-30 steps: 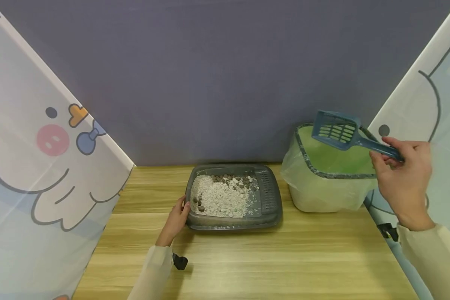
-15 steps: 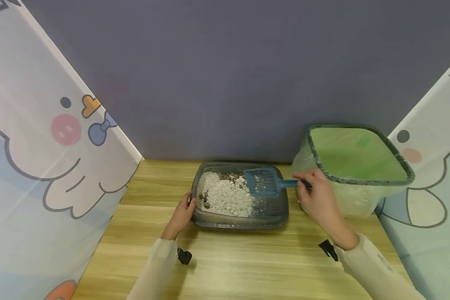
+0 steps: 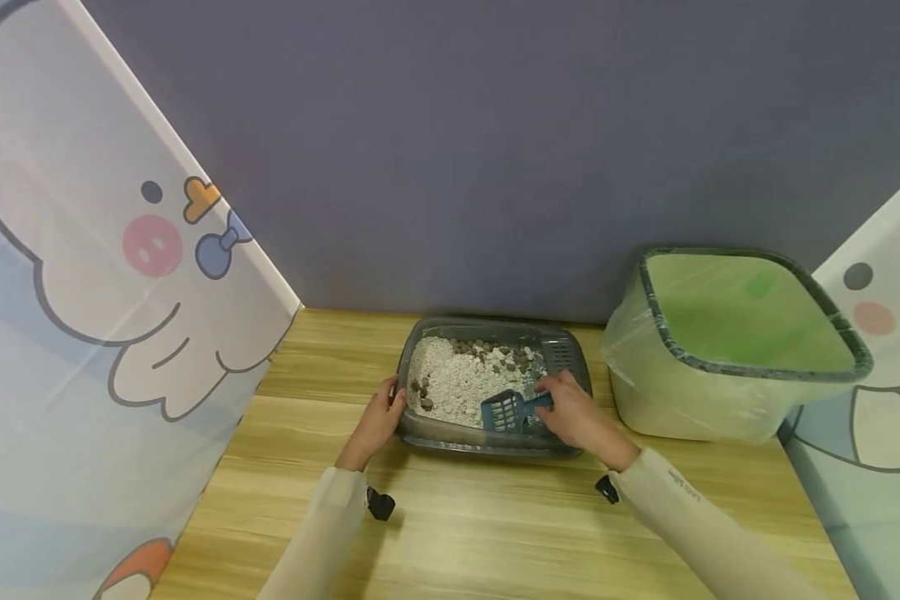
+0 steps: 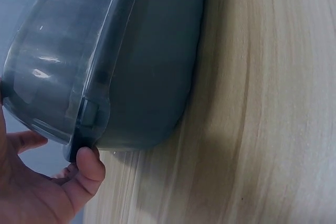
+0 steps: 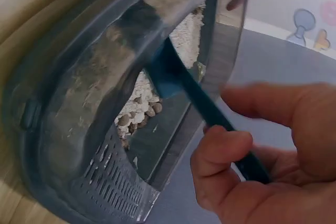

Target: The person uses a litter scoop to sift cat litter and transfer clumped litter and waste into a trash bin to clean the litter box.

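A grey litter box (image 3: 487, 443) stands on the table, holding pale litter (image 3: 450, 382). Brown lumps (image 3: 474, 346) lie along its far side, and a few more near its left end. My left hand (image 3: 375, 423) grips the box's left end; in the left wrist view its thumb (image 4: 90, 165) presses the rim's outer side. My right hand (image 3: 581, 421) holds a blue slotted litter scoop (image 3: 502, 412) by the handle. The scoop's head is down in the box at the front right, over the litter, with its slots visible. In the right wrist view the box wall partly hides the scoop head (image 5: 169, 72).
To the right of the box stands a pale green bin (image 3: 690, 408) with a clear plastic liner and a dark rim. A grey wall panel (image 3: 457, 167) rises behind the wooden table (image 3: 480, 533). Printed cartoon sheets (image 3: 67, 292) hang at both sides.
The right hand has carried the scoop from over the bin leftward and down into the litter box. The left hand keeps its hold on the box's left end. The head view has shifted.
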The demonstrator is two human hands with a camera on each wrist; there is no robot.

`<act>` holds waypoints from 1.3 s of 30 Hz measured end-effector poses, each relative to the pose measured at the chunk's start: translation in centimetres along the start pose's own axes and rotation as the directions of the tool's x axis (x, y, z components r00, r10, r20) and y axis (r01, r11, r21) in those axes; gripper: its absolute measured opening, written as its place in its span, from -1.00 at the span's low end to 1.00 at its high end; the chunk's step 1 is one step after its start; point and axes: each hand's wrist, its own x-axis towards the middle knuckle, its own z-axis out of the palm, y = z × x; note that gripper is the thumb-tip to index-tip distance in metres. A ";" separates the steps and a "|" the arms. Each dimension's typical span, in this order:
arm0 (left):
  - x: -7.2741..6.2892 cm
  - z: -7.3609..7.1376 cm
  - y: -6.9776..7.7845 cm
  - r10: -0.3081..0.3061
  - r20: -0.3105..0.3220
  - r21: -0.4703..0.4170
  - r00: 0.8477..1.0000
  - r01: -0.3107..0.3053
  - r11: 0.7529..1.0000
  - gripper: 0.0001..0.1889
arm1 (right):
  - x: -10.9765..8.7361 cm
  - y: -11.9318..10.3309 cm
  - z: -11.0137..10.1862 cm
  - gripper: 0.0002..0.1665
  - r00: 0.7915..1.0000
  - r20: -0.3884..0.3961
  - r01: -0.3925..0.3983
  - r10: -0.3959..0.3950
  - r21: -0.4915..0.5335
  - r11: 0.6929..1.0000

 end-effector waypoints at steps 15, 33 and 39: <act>-0.2 0.0 0.0 -0.024 -0.001 0.015 1.000 0.024 1.000 -0.47 | 0.2 1.8 -0.1 -0.69 0.996 0.069 0.054 -0.048 -0.084 0.995; -0.1 0.0 0.1 0.012 0.013 -0.026 1.000 -0.012 1.000 -0.46 | 1.6 1.7 4.7 -0.76 0.996 -0.042 0.085 -0.084 0.020 0.996; 0.0 0.2 0.0 0.003 0.004 -0.010 1.000 -0.003 1.000 -0.46 | 2.3 1.1 5.2 -0.75 0.992 -0.050 0.115 -0.113 0.046 0.992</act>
